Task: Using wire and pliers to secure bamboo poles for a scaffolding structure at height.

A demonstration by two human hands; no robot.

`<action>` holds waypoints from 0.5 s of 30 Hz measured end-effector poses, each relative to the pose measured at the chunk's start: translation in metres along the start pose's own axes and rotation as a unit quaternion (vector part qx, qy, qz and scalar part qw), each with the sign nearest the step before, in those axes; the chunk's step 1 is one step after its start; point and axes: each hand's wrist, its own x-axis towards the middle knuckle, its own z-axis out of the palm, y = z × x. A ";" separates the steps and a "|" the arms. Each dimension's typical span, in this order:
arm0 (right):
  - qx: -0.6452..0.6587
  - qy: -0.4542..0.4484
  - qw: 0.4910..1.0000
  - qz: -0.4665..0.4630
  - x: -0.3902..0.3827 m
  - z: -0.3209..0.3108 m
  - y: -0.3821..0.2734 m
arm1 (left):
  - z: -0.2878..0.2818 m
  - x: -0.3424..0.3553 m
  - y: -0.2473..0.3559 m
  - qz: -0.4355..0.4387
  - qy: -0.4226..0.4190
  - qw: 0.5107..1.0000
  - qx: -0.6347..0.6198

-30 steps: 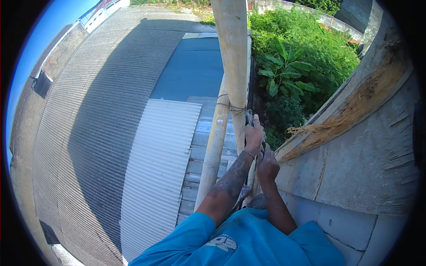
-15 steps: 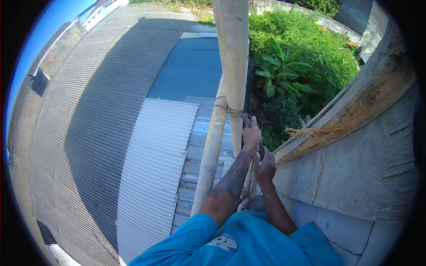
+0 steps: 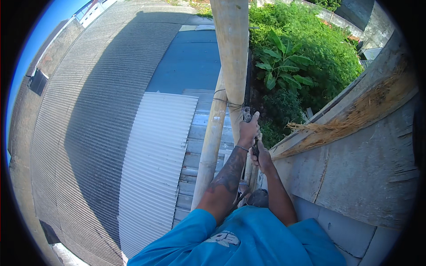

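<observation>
A tall bamboo pole rises ahead of me, lashed by thin dark wire to a slanting bamboo pole on its left. Just right of the lashing is the head of dark metal pliers, close to the wire; whether the jaws grip it I cannot make out. My left hand is closed around the pliers below their head, thumb pointing up. Lower and to the right, my right hand closes on the dark handle end. My fingers hide the middle of the tool.
Far below on the left lie corrugated roofs and a blue roof panel. Green plants grow below on the right. A splintered wooden beam and a grey panel stand close at my right. A dark rounded object shows beneath my arms.
My right hand has shifted slightly up and left along the pliers. The wire end that stretched right from the pole no longer shows. The view has shifted a little.
</observation>
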 end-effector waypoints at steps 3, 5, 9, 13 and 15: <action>-0.369 0.319 0.810 -0.328 0.032 0.006 0.035 | 0.000 0.018 -0.014 0.049 0.002 0.999 0.001; -0.380 0.354 0.785 -0.336 0.026 0.023 0.033 | -0.001 0.023 -0.019 0.054 -0.002 0.998 -0.030; -0.481 0.419 0.624 -0.451 0.039 0.009 0.031 | 0.017 0.030 -0.025 0.084 0.012 0.992 -0.091; -0.538 0.437 0.557 -0.457 0.032 -0.013 0.003 | 0.034 0.034 -0.030 0.086 0.064 0.983 -0.152; -0.558 0.341 0.623 -0.429 0.041 -0.026 0.006 | 0.031 0.044 -0.035 0.095 0.136 0.978 -0.125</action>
